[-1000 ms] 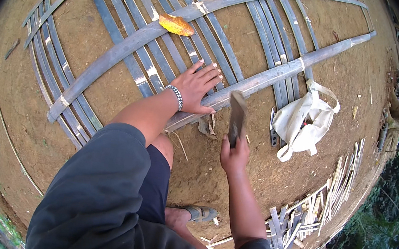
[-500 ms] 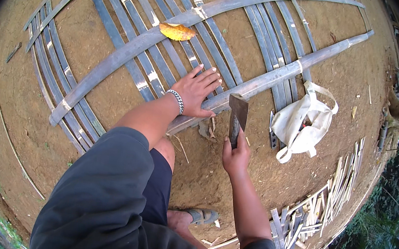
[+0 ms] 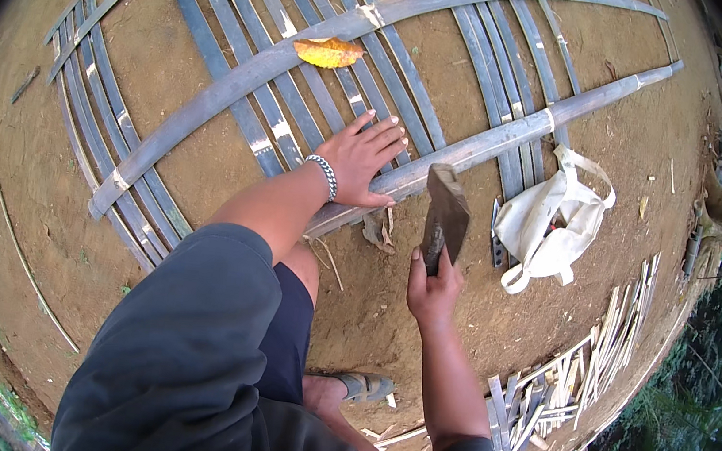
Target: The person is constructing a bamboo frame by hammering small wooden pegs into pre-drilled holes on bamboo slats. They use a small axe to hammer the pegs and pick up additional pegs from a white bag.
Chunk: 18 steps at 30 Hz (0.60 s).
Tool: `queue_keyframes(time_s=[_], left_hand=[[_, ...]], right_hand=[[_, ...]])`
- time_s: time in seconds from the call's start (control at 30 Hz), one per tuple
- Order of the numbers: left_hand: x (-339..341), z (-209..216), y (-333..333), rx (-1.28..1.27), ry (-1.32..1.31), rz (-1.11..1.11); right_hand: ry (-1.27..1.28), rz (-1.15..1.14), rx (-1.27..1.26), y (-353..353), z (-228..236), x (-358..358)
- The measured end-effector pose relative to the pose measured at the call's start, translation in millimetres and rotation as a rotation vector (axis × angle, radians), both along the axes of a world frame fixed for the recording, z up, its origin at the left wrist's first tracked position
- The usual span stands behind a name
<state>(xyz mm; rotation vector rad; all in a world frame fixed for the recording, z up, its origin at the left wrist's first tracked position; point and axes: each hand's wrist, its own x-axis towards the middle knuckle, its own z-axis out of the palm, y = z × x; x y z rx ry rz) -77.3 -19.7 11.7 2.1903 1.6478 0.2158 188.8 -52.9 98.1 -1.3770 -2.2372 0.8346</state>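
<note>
My left hand (image 3: 359,161) lies flat with fingers spread on the near edge of a bamboo frame, its palm on a long split bamboo pole (image 3: 486,140). A silver chain bracelet circles that wrist. My right hand (image 3: 435,289) is closed around a dark, broad-bladed machete (image 3: 448,207), held blade up just on the near side of the pole. The machete looks foreshortened, and part of its handle is hidden in my fist. Grey bamboo slats (image 3: 223,27) run across under a second, curved bamboo pole (image 3: 244,80).
A yellow-orange leaf (image 3: 328,52) rests on the curved pole. Right of the machete, a white cloth bag (image 3: 557,221) sits on bare soil beside a dark slotted strip (image 3: 498,237). Cut bamboo strips (image 3: 571,374) are heaped at lower right. My sandaled foot (image 3: 365,387) is below.
The machete has tilted and shifted slightly right, showing more of its broad side. My left hand stays pressed on the pole; the whole view has shifted a little.
</note>
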Motion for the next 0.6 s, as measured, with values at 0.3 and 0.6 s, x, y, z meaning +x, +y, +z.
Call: queue_keyframes(time_s=[0.3,0.6], left_hand=[[-3,7,12,-0.014,0.0,-0.009],[1,4,13,0.029,-0.011,-0.01]], right_hand=[[-0.165,-0.093,-0.222,16,-16,1],[0.144,-0.006,0.167,-2,-44,30]])
